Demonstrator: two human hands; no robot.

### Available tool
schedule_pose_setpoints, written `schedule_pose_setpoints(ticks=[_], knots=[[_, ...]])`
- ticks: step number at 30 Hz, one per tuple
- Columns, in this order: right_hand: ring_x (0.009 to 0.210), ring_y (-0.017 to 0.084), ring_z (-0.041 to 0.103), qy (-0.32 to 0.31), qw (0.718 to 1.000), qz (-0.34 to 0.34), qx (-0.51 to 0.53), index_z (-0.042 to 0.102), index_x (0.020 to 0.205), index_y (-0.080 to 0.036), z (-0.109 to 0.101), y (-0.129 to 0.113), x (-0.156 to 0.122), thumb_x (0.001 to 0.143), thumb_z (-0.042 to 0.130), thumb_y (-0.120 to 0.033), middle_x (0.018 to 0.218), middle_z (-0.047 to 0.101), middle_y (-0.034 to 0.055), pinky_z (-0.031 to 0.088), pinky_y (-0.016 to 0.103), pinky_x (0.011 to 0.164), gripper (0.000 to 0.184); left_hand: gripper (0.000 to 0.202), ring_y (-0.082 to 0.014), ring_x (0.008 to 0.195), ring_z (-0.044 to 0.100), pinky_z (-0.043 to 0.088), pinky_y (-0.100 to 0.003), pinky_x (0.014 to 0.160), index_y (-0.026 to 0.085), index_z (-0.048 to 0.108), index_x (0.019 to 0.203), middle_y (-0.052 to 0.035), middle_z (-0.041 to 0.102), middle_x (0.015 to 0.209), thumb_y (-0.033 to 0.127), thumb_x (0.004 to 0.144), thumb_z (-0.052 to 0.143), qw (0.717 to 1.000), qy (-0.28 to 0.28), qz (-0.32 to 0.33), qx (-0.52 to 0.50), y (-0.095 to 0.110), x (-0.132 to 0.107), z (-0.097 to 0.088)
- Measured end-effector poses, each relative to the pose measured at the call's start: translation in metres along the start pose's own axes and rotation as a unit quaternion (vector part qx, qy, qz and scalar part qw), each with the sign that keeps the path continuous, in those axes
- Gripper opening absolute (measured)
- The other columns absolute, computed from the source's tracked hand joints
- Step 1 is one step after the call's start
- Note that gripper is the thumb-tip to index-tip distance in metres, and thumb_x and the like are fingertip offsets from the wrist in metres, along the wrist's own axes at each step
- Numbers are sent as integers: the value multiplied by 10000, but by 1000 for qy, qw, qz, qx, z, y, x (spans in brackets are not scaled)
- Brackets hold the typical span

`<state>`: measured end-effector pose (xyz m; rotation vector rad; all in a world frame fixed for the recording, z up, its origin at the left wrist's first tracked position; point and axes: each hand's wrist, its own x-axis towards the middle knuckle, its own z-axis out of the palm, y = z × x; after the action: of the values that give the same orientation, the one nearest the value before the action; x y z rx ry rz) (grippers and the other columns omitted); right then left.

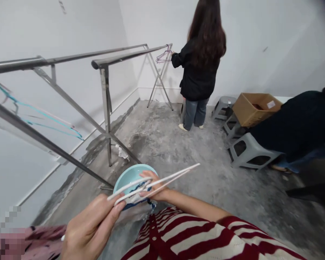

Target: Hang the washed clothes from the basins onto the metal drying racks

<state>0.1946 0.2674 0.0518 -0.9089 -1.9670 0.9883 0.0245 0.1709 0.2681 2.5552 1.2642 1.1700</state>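
I see glossy ceramic bowl [130, 176], smooth chopsticks [173, 176]; past the bowl, brushed-steel rack [105, 97], rough concrete floor [162, 141], matt plastic stool [249, 153].

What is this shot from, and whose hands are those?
There is no machine here. The single picture comes from a camera worn on a person's head, looking forward and down, so the hands are that person's own. The left hand holds white chopsticks over a pale blue bowl, which the right hand holds. Something white and blue sits in the bowl; I cannot tell what. Beyond them is a concrete floor with a metal rack. Another person stands at its far end, and grey plastic stools and a cardboard box sit to the right.
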Motion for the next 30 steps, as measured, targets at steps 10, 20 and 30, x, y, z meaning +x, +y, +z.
schedule_pose_setpoints(ticks=[10, 20, 30], knots=[[798, 155, 555, -73, 994, 63, 41, 673, 731, -145, -10, 7, 8, 694, 599, -101, 798, 629, 33, 450, 293, 768, 94, 147, -139, 650, 677, 569, -196, 689, 276, 707, 903, 36, 725, 795, 254, 821, 587, 998, 37, -26, 35, -23, -27, -45], [649, 81, 510, -138, 936, 158, 284, 684, 800, -140, -75, -34, -5, 581, 746, -473, 720, 617, -28, 421, 207, 635, 403, 199, -224, 667, 625, 564, -406, 652, 446, 721, 816, 91, 698, 770, 294, 709, 651, 950, 209, -228, -35, -32, -38, -39], [1001, 200, 567, -2, 968, 72, -238, 688, 934, -195, -91, -62, -6, 814, 446, -158, 1076, 640, 78, 430, 311, 884, 273, 202, -170, 646, 603, 495, -296, 531, 337, 729, 870, 30, 681, 758, 192, 753, 652, 973, 159, -148, -77, -50, -44, -40]])
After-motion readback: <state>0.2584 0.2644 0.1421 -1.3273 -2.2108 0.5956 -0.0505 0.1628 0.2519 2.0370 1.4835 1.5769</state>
